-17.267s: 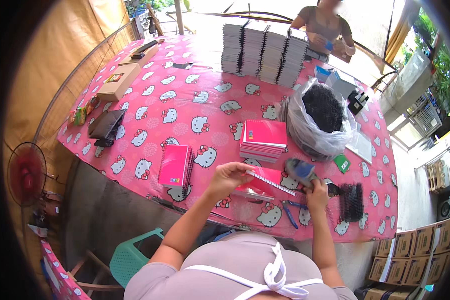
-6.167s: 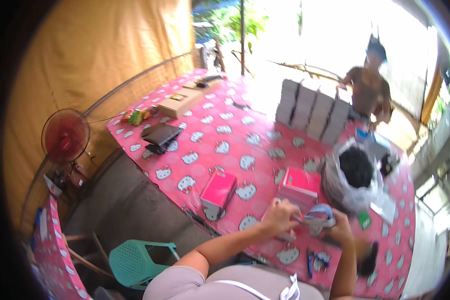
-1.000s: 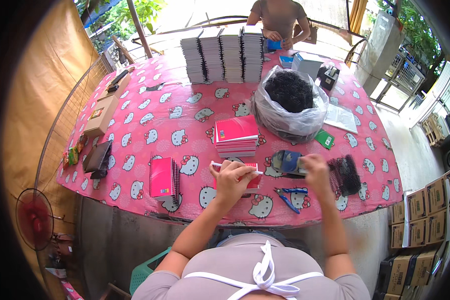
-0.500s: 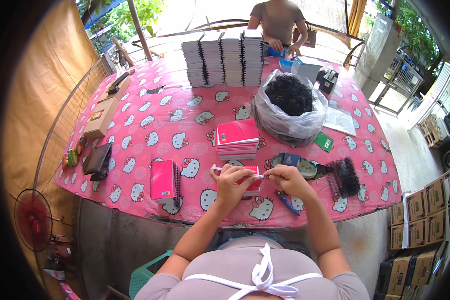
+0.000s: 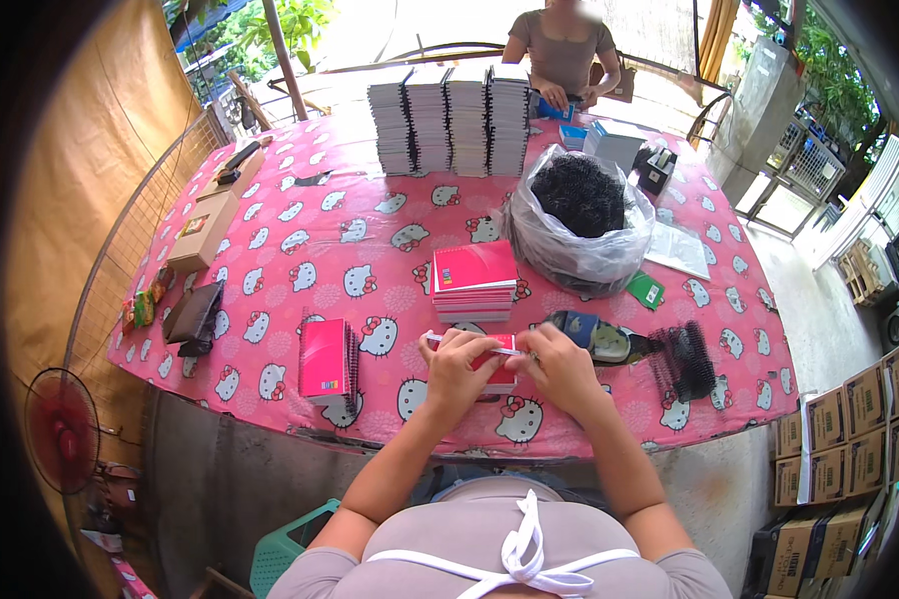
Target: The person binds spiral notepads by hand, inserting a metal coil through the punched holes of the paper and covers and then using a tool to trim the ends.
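My left hand is closed around a small pink notebook, its white page edge raised and facing me. At the right end of that edge my right hand has its fingers pinched together; what is between them is too small to make out. More pink covers lie beneath my hands. Just beyond stands a stack of pink notebooks. To the left sits a pile of pink notebooks with black coil binding. Loose black binding coils lie right of my right hand, beside a patterned cloth item.
A plastic bag of black coils stands beyond my right hand. Tall stacks of coil-bound books rise at the back. Across the table a person handles a blue booklet. A green card and a cardboard box lie on the table.
My right hand has moved slightly left, closer against the notebook's edge, and turned. The blue-handled pliers seen beside it are now hidden behind my right hand and forearm. My left hand keeps its hold.
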### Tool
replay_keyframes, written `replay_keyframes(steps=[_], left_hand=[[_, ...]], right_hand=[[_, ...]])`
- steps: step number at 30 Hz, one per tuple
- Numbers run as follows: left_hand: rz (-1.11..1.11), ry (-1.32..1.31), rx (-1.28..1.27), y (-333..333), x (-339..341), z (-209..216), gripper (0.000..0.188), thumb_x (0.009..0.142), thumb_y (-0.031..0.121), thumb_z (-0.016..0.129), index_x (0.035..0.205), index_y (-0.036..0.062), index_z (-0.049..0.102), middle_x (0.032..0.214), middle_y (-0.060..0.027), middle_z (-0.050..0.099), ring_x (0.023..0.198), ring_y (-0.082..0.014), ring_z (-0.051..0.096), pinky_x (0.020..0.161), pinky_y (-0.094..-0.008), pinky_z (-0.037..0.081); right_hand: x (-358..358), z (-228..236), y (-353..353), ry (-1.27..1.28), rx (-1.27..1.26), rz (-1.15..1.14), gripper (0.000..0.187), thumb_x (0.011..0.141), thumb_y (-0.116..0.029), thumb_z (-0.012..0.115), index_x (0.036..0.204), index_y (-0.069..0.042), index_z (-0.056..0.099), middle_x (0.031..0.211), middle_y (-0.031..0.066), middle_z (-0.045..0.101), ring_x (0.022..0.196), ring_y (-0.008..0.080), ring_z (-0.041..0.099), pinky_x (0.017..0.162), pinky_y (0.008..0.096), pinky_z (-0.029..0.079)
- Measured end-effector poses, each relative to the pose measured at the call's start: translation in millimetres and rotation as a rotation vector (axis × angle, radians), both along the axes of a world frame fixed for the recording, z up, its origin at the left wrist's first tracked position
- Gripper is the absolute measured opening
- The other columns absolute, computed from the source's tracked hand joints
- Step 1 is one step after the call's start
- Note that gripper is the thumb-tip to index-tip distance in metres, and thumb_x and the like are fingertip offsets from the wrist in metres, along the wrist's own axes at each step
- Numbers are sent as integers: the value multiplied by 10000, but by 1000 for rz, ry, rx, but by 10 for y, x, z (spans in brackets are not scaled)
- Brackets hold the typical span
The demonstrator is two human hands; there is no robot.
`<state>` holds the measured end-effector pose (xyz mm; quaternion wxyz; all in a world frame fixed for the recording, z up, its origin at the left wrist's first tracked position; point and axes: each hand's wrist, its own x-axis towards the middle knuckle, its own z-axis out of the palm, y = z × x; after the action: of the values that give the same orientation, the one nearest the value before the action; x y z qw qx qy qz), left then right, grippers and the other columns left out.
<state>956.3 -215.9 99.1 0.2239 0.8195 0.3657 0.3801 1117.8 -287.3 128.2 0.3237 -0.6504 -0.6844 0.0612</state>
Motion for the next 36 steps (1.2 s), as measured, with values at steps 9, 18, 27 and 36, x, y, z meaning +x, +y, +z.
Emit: replay_keyframes(steps=[9, 18, 27, 36], left_hand=[[-29, -4, 11, 5, -25, -34, 191, 719, 219, 765, 893, 152, 721, 869, 14, 680, 900, -140, 569, 981, -485, 203], [-59, -59, 146, 132, -81, -54, 261, 627, 203, 814, 836, 105, 692, 815, -9, 659, 876, -204, 568, 857, -359, 381], [-75, -106, 166, 201, -100, -79, 238, 597, 175, 818, 767, 79, 682, 787, -43, 653, 842, -225, 582, 799, -368, 437], [-121, -90, 10, 218, -83, 40, 412, 603, 150, 813, 983, 77, 672, 835, -61, 669, 835, -218, 603, 835, -357, 442]], right_hand=[[-35, -2, 79, -24, -93, -18, 187, 872, -240, 573, 899, -57, 596, 917, 113, 591, 868, 316, 598, 693, 406, 496], [1245, -937, -148, -462, -259, -293, 576, 644, -337, 772, 1074, -30, 543, 961, 188, 624, 924, 331, 618, 766, 428, 486], [924, -313, 226, 462, 181, 242, 373, 692, -102, 712, 1010, -52, 522, 852, 42, 588, 788, 150, 570, 700, 337, 495], [724, -57, 368, 401, -305, 77, 452, 607, -5, 685, 1043, -55, 578, 871, 42, 609, 836, 142, 583, 701, 279, 481]])
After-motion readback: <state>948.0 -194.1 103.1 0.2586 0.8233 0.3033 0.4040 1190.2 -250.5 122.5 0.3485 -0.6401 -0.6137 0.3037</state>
